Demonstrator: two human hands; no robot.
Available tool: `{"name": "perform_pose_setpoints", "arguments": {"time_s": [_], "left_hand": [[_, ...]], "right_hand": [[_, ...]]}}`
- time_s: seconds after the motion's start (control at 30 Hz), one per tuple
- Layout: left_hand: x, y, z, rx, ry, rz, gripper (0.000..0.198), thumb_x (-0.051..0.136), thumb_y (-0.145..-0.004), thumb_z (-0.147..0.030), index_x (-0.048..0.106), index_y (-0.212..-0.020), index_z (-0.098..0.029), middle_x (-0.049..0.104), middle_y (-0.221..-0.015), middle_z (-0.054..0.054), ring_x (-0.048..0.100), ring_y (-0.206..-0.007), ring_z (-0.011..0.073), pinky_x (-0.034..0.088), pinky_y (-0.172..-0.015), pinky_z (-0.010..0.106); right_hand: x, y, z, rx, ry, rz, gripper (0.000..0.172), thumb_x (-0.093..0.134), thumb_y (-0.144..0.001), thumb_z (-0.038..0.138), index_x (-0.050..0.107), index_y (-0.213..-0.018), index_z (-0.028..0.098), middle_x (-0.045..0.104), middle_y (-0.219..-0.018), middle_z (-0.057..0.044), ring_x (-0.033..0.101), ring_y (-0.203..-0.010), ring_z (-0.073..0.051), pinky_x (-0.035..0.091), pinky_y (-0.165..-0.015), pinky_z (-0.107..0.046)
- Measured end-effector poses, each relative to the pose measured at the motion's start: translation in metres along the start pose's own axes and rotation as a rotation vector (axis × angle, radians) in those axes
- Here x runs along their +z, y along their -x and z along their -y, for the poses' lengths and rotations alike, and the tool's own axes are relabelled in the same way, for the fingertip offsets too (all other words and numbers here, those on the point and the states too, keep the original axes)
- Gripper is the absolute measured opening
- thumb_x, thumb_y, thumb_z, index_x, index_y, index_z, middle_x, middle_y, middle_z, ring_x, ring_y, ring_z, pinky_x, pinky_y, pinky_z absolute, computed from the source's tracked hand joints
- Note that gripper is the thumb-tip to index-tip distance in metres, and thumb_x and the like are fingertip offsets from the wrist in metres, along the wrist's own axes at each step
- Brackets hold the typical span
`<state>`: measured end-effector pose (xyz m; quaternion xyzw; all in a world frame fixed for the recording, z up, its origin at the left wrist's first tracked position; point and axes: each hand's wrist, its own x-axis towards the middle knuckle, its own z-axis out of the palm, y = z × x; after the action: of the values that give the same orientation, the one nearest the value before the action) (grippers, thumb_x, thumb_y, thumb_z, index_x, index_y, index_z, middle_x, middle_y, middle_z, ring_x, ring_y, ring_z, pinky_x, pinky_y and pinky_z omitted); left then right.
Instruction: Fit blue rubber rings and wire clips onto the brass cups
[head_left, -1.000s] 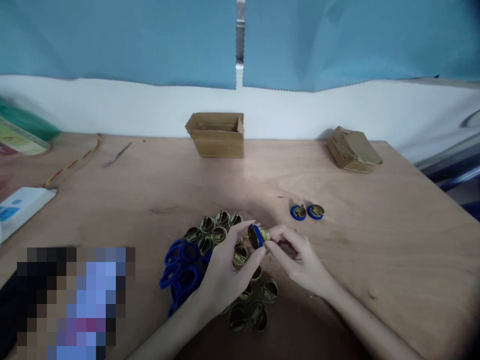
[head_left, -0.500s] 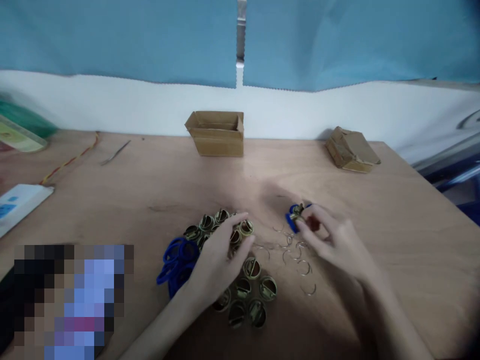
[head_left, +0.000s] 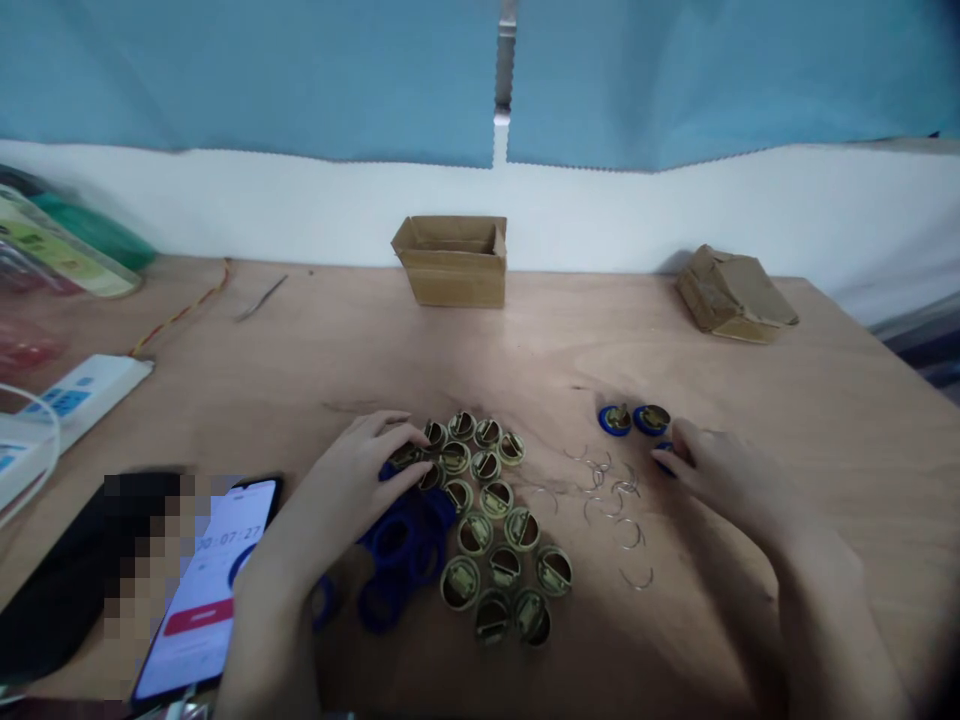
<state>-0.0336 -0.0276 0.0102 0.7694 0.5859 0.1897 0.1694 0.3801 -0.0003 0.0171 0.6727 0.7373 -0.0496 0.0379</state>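
My left hand (head_left: 367,470) reaches over the left edge of a group of round brass-coloured fittings with crossbars (head_left: 496,498). Its thumb and forefinger are apart, with a dark round fitting visible in the gap. Dark blue plastic rings (head_left: 394,537) lie heaped under and beside this hand. On the right, my right hand (head_left: 701,475) has its fingers closed at a blue-ringed fitting (head_left: 664,458), mostly hidden by the fingers, low on the table. Just beyond stand two brass fittings seated in blue rings (head_left: 615,418). Thin wire rings (head_left: 630,533) are scattered between the hands.
An open cardboard box (head_left: 459,280) stands at the back wall, and a crumpled box (head_left: 739,295) is at back right. A phone (head_left: 202,600) showing a timer, a black object (head_left: 67,580) and a white power strip (head_left: 90,395) lie left. Tweezers (head_left: 262,297) lie farther back.
My right hand has moved right, and two blue-ringed fittings now show uncovered on the table. My left hand has drawn left, revealing more brass fittings. The view has shifted slightly left.
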Motion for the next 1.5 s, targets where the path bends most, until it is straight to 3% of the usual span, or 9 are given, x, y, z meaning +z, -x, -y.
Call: {"name": "perform_pose_setpoints", "arguments": {"time_s": [0.17, 0.27, 0.37, 0.5, 0.73, 0.9, 1.2, 1.33, 1.5], "left_hand": [[0.014, -0.008, -0.009, 0.047, -0.007, 0.042, 0.013, 0.065, -0.092, -0.029, 0.073, -0.1, -0.024, 0.066, -0.126, 0.011, 0.061, -0.122, 0.0336, 0.049, -0.105, 0.054], [0.023, -0.013, -0.017, 0.09, -0.023, 0.036, 0.01, 0.062, -0.094, -0.022, 0.071, -0.092, -0.022, 0.065, -0.126, 0.012, 0.059, -0.124, 0.033, 0.048, -0.106, 0.053], [0.027, -0.017, -0.023, 0.131, -0.019, -0.014, 0.011, 0.06, -0.094, -0.017, 0.065, -0.085, -0.021, 0.066, -0.125, 0.011, 0.059, -0.125, 0.0323, 0.047, -0.107, 0.051], [0.021, -0.017, -0.034, 0.094, 0.108, -0.062, 0.008, 0.055, -0.097, -0.017, 0.057, -0.091, -0.022, 0.072, -0.113, 0.007, 0.069, -0.106, 0.0265, 0.053, -0.092, 0.041], [0.016, -0.014, -0.055, -0.098, 0.454, -0.062, 0.013, 0.05, -0.102, -0.033, 0.055, -0.095, -0.023, 0.073, -0.086, 0.0, 0.071, -0.077, 0.0174, 0.048, -0.061, 0.026], [0.022, -0.015, -0.054, -0.178, 0.585, -0.078, 0.019, 0.052, -0.1, -0.038, 0.056, -0.091, -0.022, 0.071, -0.084, 0.001, 0.069, -0.077, 0.0179, 0.05, -0.064, 0.027], [0.024, -0.018, -0.049, -0.102, 0.327, -0.207, 0.009, 0.06, -0.094, -0.025, 0.06, -0.086, -0.022, 0.076, -0.108, 0.003, 0.072, -0.085, 0.019, 0.054, -0.081, 0.033], [0.02, -0.018, -0.043, -0.14, 0.412, -0.308, 0.011, 0.062, -0.094, -0.027, 0.06, -0.085, -0.022, 0.075, -0.112, 0.004, 0.073, -0.086, 0.0179, 0.057, -0.08, 0.032], [0.015, -0.017, -0.04, -0.201, 0.604, -0.369, 0.012, 0.064, -0.093, -0.033, 0.06, -0.089, -0.022, 0.075, -0.097, 0.004, 0.073, -0.086, 0.0183, 0.059, -0.074, 0.029]], "right_hand": [[-0.001, -0.001, 0.025, 0.046, 0.006, -0.142, 0.034, 0.046, -0.098, 0.049, 0.055, -0.079, 0.022, 0.063, -0.064, -0.006, 0.059, -0.055, -0.022, 0.025, -0.049, -0.028], [0.01, 0.003, 0.063, -0.182, -0.155, -0.201, 0.028, 0.041, -0.103, 0.039, 0.059, -0.094, 0.019, 0.07, -0.081, -0.009, 0.064, -0.063, -0.023, 0.038, -0.053, -0.03], [0.029, 0.01, 0.103, -0.404, -0.353, -0.223, 0.025, 0.042, -0.103, 0.029, 0.058, -0.115, 0.015, 0.068, -0.111, -0.016, 0.068, -0.095, -0.028, 0.053, -0.079, -0.04], [0.049, 0.008, 0.132, -0.534, -0.414, -0.228, 0.042, 0.052, -0.101, 0.025, 0.045, -0.141, 0.016, 0.061, -0.135, -0.015, 0.056, -0.122, -0.032, 0.048, -0.1, -0.05], [0.06, -0.007, 0.138, -0.509, -0.554, -0.283, 0.023, 0.061, -0.098, 0.024, 0.057, -0.12, 0.02, 0.07, -0.12, -0.011, 0.062, -0.113, -0.03, 0.049, -0.097, -0.051], [0.055, -0.004, 0.134, -0.523, -0.664, -0.355, 0.028, 0.056, -0.1, 0.022, 0.051, -0.127, 0.021, 0.067, -0.129, -0.013, 0.062, -0.119, -0.029, 0.047, -0.103, -0.052], [0.059, -0.005, 0.124, -0.514, -0.518, -0.331, 0.024, 0.057, -0.097, 0.022, 0.055, -0.121, 0.017, 0.069, -0.119, -0.014, 0.063, -0.113, -0.032, 0.048, -0.1, -0.056], [0.05, 0.002, 0.13, -0.487, -0.525, -0.374, 0.025, 0.054, -0.1, 0.022, 0.054, -0.124, 0.016, 0.064, -0.124, -0.015, 0.059, -0.116, -0.032, 0.047, -0.098, -0.052], [0.027, 0.019, 0.149, -0.629, -0.565, -0.352, 0.015, 0.048, -0.102, 0.017, 0.061, -0.109, 0.015, 0.068, -0.102, -0.01, 0.062, -0.096, -0.024, 0.047, -0.084, -0.039]]}}
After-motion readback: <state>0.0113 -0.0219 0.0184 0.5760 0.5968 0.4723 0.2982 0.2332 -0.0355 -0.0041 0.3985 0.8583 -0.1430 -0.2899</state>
